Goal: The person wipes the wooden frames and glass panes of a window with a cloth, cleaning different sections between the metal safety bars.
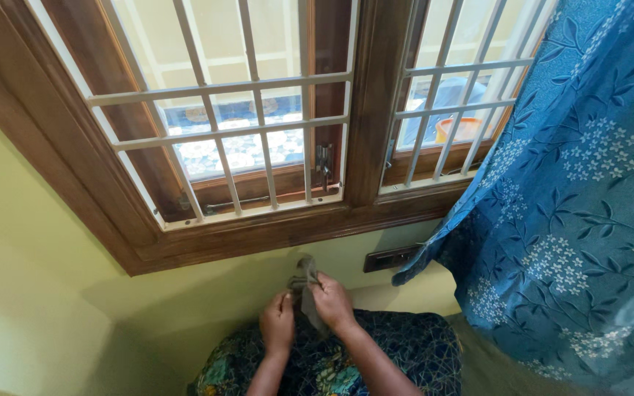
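- Both hands meet low in the view, just below the wooden window frame [273, 231], working a small grey cloth [305, 290] between them.
- The right hand [334, 302] is closed around the upper part of the cloth, fingers curled over it and thumb pressing in.
- The left hand [278, 323] is closed too, pinching the cloth's lower edge with its fingertips; how much fabric it has is hard to tell, since the cloth is small and partly hidden.
- The cloth hangs bunched in the air, over the patterned blue garment [398, 345] and close to the yellow-green wall [38, 279], touching neither from what shows.
- Above are the white window bars [214, 132]; a blue flowered curtain [574, 205] hangs to the right, near the right forearm.
- Risk, as I judge it: the left pinch looks light, so a tug from the right hand could pull the cloth free and drop it.
- An elbow swinging right could snag the curtain.
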